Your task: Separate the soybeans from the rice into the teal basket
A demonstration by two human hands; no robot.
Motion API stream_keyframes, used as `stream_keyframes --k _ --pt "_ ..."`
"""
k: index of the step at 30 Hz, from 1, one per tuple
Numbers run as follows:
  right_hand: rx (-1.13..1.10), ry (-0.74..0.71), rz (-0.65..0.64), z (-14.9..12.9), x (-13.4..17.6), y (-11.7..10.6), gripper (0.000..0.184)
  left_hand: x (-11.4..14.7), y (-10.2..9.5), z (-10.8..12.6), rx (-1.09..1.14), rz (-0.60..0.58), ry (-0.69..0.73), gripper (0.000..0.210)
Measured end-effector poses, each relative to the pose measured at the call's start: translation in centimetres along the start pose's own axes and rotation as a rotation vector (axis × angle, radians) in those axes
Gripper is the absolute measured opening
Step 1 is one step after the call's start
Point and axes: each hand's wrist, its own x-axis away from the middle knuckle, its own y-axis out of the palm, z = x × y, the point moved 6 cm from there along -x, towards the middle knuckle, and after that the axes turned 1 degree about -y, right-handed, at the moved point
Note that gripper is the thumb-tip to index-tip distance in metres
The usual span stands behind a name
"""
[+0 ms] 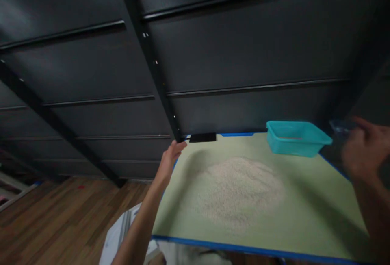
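Observation:
My left hand (pixel 173 157) hovers at the far left edge of the table, its fingers stretched out with nothing in them, close to a flat black object (pixel 202 137). At the far right my right hand (pixel 362 149) is raised beside a teal plastic tub (pixel 295 145) and smeared by motion. Its fingers close on a small see-through object (pixel 341 127), whose exact kind I cannot make out. A low, spread-out heap of pale, rice-like grains (pixel 240 192) lies in the middle of the table, between my hands.
Blue strips edge the pale yellow-green tabletop (pixel 304 232). A dark panelled wall (pixel 243 53) with upright posts rises right behind it. On the left, a white object (pixel 114 236) stands beside the table above a wooden floor (pixel 61 216).

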Motion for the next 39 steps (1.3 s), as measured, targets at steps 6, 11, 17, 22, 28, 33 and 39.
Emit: stream_keyframes --k 6,11,17,22,28,33,39 --pt "0.012 -0.639 -0.363 -12.8 6.0 8.3 0.039 4.4 -2.8 -4.2 -0.349 0.048 -0.008 0.080" --pt "0.491 -0.705 -0.935 -13.1 10.7 18.6 0.036 3.1 2.0 -5.9 -0.622 -0.030 0.097 0.085" --pt "0.684 -0.579 -1.050 -9.4 11.2 22.1 0.042 1.5 4.9 -6.2 -0.800 -0.080 0.140 0.087" --pt "0.720 -0.523 -1.131 -7.4 12.2 22.5 0.047 1.0 8.5 -5.7 -0.799 -0.155 0.166 0.093" --pt "0.676 -0.543 -1.177 -8.1 14.4 20.7 0.056 -0.1 11.6 -5.5 -0.742 -0.239 0.198 0.095" --pt "0.563 -0.623 -1.229 -11.1 17.0 18.4 0.054 -0.1 14.1 -4.6 -0.653 -0.316 0.223 0.093" --pt "0.470 -0.665 -1.243 -13.6 16.9 18.8 0.049 0.1 14.3 -2.7 -0.535 -0.299 0.291 0.072"
